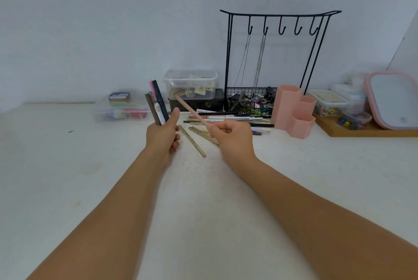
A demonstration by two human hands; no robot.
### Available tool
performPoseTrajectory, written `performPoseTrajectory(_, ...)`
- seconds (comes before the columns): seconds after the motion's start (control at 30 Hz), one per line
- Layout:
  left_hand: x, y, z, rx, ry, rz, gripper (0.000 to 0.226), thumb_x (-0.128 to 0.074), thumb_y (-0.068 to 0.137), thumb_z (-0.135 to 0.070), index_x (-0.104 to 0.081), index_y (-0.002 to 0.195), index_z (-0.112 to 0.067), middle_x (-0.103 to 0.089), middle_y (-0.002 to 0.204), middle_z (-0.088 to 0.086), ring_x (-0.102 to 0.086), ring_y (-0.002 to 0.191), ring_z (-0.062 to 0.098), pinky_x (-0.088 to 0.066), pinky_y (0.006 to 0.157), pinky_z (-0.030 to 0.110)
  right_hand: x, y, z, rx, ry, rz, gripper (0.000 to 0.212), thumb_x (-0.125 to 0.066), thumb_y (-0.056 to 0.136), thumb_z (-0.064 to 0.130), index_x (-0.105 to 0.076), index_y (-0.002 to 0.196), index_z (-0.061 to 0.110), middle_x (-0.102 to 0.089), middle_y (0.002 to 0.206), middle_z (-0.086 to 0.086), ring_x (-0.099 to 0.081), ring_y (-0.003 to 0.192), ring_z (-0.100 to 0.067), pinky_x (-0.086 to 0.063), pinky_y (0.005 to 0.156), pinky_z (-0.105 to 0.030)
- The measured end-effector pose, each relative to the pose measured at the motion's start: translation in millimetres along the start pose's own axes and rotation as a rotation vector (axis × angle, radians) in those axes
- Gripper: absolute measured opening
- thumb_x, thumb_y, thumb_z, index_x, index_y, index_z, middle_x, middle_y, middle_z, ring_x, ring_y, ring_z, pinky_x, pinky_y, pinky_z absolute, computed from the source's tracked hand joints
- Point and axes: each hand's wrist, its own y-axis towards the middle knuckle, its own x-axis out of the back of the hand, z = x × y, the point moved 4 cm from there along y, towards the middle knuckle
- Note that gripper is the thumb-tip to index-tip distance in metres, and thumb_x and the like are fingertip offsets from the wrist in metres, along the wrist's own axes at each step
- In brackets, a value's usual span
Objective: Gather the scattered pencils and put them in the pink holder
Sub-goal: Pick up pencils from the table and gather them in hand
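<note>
A white desk runs back to a pale wall. At centre frame the left hand grips an upright bundle of pencils, while the right hand pinches one pink pencil slanting up-left toward that bundle. Beyond lie loose pencils; the pink holder stands right of centre, nearer the right hand.

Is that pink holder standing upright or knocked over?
Upright: the pink holder stands on the table, its three openings facing up.
</note>
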Motion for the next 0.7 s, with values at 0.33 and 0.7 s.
performPoseTrajectory(0.33,-4.9,-7.1,-2.3,-0.04,-0.084,0.23,0.049,-0.074,0.076,-0.063,-0.057,0.076,-0.018,-0.045,0.056,-0.005,-0.037,0.05,0.01,-0.028,0.041,0.021,-30.4,-13.5,-2.5,-0.252,0.461,0.266,0.012,-0.072,0.092,0.016,-0.074,0.085,0.007,-0.061,0.07,-0.004,-0.041,0.052,-0.007,-0.035,0.045,-0.016)
performPoseTrajectory(0.7,-8.6,-9.5,0.0,-0.085,0.021,0.251,0.026,-0.069,0.085,-0.013,-0.057,0.063,-0.012,-0.053,0.055,0.003,-0.045,0.046,0.015,-0.032,0.044,0.023,-41.2,-16.0,-0.1,0.024,0.127,0.304,0.008,-0.073,0.091,0.012,-0.077,0.086,0.007,-0.067,0.064,0.004,-0.054,0.047,0.003,-0.041,0.05,-0.008)
